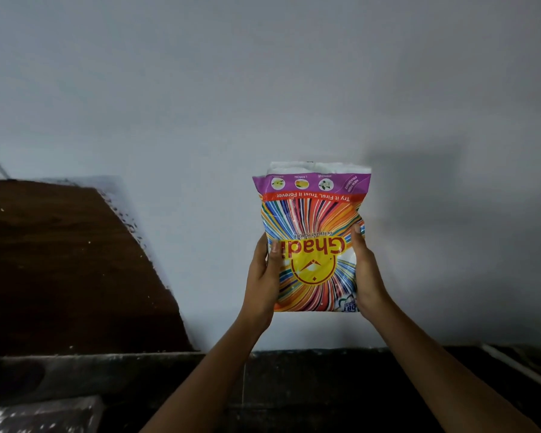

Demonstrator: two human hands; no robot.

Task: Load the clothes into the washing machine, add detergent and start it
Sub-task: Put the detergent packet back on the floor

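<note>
Both hands are wrapped around a detergent powder bag [313, 245], one on each side. Left hand [263, 276] has its thumb pressed flat across the front of the bag near the red "Ghadi" lettering, fingers tucked behind where I can't see them. Right hand [367, 270] does the same on the other edge, thumb lying on the front, palm cupping the lower corner. So both are closed firmly on the bag, nothing loose.

The bag itself is held up in the air in front of a plain pale wall [200, 89], and it's upside down: the brand name and the "Try it First, Trust it Forever" strip read inverted, with the purple band and the white crimped end pointing up. It looks full and puffy.

Further out, off to the left there's a dark brown slab [60, 260] running away from the camera, speckled with white flecks along its edge. Down near the bottom runs a dark ledge [325, 370], and at the near left corner sits something crinkly and plastic-looking [38, 417], too blurry to identify.
</note>
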